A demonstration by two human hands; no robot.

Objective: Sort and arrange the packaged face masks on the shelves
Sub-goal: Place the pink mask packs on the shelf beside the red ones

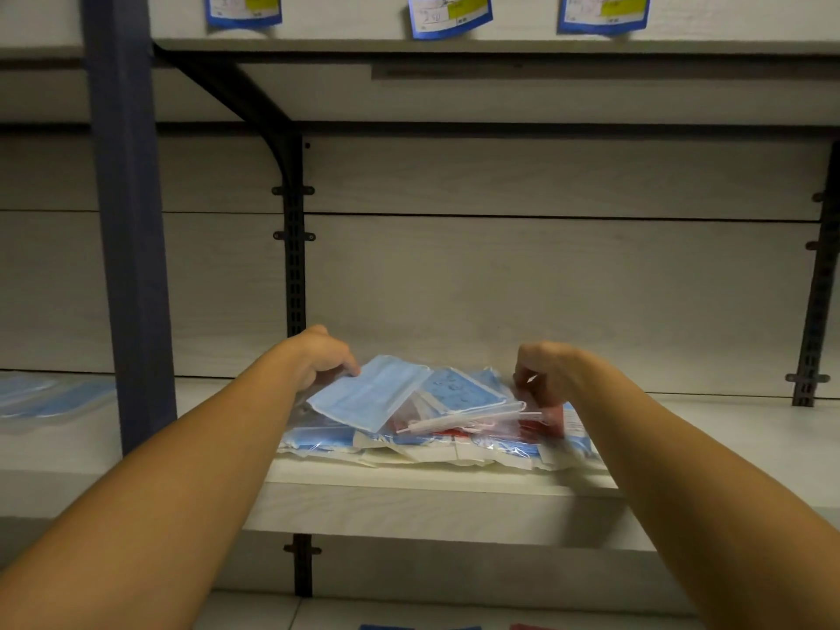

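My left hand (325, 356) and right hand (547, 368) each grip one end of the top mask pack (409, 397), the pile (409, 443) underneath.

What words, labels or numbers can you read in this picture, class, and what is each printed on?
None can be read.
Three shelf tags: handwriting and print too blurred.
Mask packets: red and blue print too small and creased.
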